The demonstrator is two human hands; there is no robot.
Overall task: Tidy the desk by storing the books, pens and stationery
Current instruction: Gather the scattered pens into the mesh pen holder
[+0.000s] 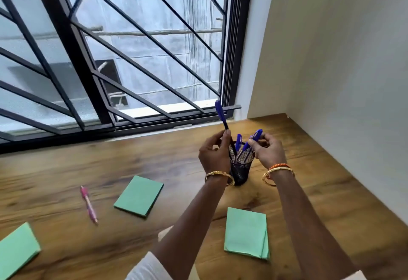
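Black wire-mesh pen cup (pixel 241 170): stood upright on the wooden tabletop (pixel 66 169), right of centre and towards the far edge by the window. Contents: at least two blue pens (pixel 238 142) standing cap-up, leaning slightly right.

Left hand (pixel 215 155): just left of the cup rim, fingers (pixel 227 135) pinched on the dark barrel of a blue-capped pen (pixel 219 112). That pen's long axis ran near vertical, cap uppermost and tilted a little left, its lower end at the cup mouth or just inside; which could not be told.

Right hand (pixel 270 150): just right of the rim, fingers pinched on the cap end of another blue pen (pixel 256 135), which slanted down and left into the cup.

Key relation: the cup opening lay directly below and between both hands, so each held pen likely needed only to slide down along its own axis and be released.

Outstanding items: pink pen (pixel 89 205), lying flat, well to the left and nearer, long axis near to far, closer to the left hand. Green book (pixel 139 195), flat, between pink pen and cup. Second green book (pixel 246 232), flat, near, below the cup between the forearms. Third green book (pixel 16 251), near left corner, partly out of view.

Estimated progress: pens mostly stored; books not yet stored.
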